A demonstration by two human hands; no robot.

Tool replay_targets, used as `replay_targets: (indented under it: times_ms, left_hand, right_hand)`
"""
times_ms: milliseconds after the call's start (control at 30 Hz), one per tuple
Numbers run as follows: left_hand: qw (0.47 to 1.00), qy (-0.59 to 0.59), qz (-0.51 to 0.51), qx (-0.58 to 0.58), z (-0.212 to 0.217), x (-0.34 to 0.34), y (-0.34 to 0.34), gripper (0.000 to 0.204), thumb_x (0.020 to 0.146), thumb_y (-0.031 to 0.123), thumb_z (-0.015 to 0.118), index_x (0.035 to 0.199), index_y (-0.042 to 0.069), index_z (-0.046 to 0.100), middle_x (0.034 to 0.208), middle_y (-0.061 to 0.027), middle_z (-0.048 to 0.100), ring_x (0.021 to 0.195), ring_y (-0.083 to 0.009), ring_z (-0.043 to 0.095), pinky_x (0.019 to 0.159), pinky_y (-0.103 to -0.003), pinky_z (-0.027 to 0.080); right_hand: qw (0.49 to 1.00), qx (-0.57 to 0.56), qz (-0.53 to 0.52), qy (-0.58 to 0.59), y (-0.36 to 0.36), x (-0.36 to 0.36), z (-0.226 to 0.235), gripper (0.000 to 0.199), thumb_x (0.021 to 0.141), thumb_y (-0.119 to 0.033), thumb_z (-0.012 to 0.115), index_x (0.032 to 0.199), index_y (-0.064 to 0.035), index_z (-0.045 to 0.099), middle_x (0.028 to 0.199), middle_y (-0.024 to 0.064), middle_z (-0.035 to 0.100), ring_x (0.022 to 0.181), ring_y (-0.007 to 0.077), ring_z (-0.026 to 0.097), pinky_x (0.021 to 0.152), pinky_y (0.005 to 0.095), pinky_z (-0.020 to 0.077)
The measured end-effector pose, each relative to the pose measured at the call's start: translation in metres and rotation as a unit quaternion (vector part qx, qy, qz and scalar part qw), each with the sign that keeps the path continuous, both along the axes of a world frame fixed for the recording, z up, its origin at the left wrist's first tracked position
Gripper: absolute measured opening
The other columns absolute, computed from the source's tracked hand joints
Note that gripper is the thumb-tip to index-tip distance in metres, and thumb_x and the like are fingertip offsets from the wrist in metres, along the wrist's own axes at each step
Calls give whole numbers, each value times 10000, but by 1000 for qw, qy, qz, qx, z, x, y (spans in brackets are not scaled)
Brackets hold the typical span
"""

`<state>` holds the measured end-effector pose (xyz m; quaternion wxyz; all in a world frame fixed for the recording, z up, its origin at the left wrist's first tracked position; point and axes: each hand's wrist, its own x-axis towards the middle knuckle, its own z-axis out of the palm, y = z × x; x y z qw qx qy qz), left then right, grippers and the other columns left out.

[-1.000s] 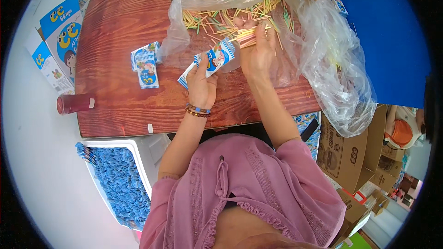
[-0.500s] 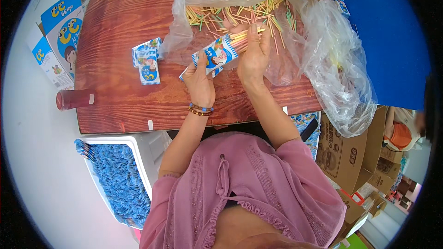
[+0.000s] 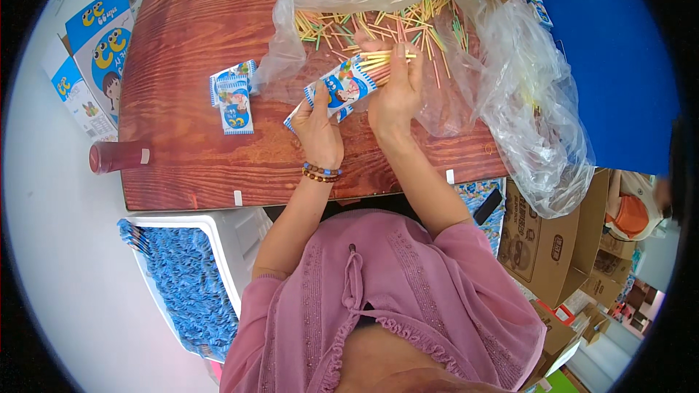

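My left hand [image 3: 318, 131] grips a small blue-and-white printed packet [image 3: 341, 88] by its lower left part, tilted over the table. Out of the packet's open right end stick several thin yellow and pink candy sticks [image 3: 376, 62]. My right hand [image 3: 395, 91] is closed round these sticks, thumb on top, close to the packet's mouth. Another blue-and-white packet lies partly hidden beneath the held one. Beyond my hands, loose coloured sticks [image 3: 429, 20] are heaped in and around a clear plastic bag [image 3: 280, 36]. Two or so packets [image 3: 234, 105] lie overlapping on the table to the left.
The wooden table [image 3: 182, 36] carries a reddish cylinder [image 3: 116, 156] at its left edge, near printed cartons [image 3: 98, 51]. A white tub [image 3: 226, 247] full of blue packets stands below left. The bag trails over the right edge beside a blue panel [image 3: 611, 65] and cardboard boxes [image 3: 539, 240].
My right hand has shifted slightly left, nearer the packet, and the sticks sit a little deeper in its mouth. My left hand has barely moved.
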<state>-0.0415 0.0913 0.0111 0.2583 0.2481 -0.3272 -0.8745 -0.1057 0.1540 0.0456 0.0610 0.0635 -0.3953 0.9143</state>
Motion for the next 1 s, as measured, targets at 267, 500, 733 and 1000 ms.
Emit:
replay_targets:
  times_ms: [267, 500, 733, 1000]
  left_hand:
    - [1000, 3, -6, 16, -7, -1, -1, 144, 932, 177, 591, 954, 47, 649, 885, -20, 666, 775, -87, 627, 651, -258, 513]
    - [999, 25, -33, -9, -5, -3, -9, 138, 933, 168, 588, 939, 45, 650, 888, -16, 671, 781, -96, 635, 647, -267, 519]
    - [996, 36, -45, 66, -9, -11, -5, 140, 931, 168, 590, 923, 43, 651, 902, -28, 676, 798, -121, 646, 666, -269, 526]
    - [994, 45, -84, 51, -4, -65, 24, 136, 901, 160, 637, 922, 26, 649, 906, -34, 672, 780, -89, 625, 668, -237, 507]
  right_hand:
    - [997, 76, 1, 2, 0, 9, 2, 126, 1002, -147, 393, 1040, -35, 437, 932, 157, 656, 859, 194, 633, 744, 297, 513]
    - [992, 89, 86, 22, 2, 7, -4, 169, 1007, -201, 418, 1055, -39, 433, 1126, 134, 623, 806, 73, 559, 708, 221, 484]
    - [985, 129, 116, 2, 7, -1, -14, 214, 997, -176, 426, 1089, -7, 520, 1289, 166, 537, 1001, 139, 580, 845, 268, 480]
    - [990, -30, 122, -58, 44, -51, -6, 240, 988, -133, 413, 1064, 27, 575, 1248, 180, 552, 1198, 260, 507, 994, 378, 430]
